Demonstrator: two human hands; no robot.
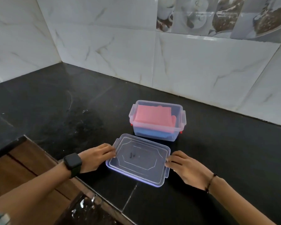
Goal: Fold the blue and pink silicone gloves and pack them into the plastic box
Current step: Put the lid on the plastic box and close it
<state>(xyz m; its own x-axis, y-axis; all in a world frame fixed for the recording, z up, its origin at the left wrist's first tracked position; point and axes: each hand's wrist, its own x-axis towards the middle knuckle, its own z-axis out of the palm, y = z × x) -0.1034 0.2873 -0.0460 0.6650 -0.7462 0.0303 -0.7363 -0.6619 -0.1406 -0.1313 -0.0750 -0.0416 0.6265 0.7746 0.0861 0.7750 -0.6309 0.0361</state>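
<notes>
We have the clear lid [139,161] gripped between our two hands, one at each short end. Our left hand [96,155], with a dark watch [72,164] on its wrist, closes its fingertips [111,151] on the lid's left edge; our right hand [186,169], with a thin dark bracelet [210,182] at the wrist, pinches the right edge by the small tab there. Whether the lid sits flat on the black counter [47,111] or is lifted slightly off it, we cannot tell. A dark handwritten mark shows near the lid's middle, between our two grips.

Just beyond the lid, directly past the edge farthest from us, stands the plastic box [157,137], uncovered, its clip latches hanging at both ends. Inside it the pink gloves [152,118] lie folded on top, filling most of the opening, and the blue gloves [152,133] lie beneath them against the bottom, seen through the clear front wall.

To the left of our left grip the counter carries pale smears and specks. Farther off, behind the box, the white marble-patterned wall tiles [201,65] rise from the counter's back edge, meeting in a corner up and left of our hands.
</notes>
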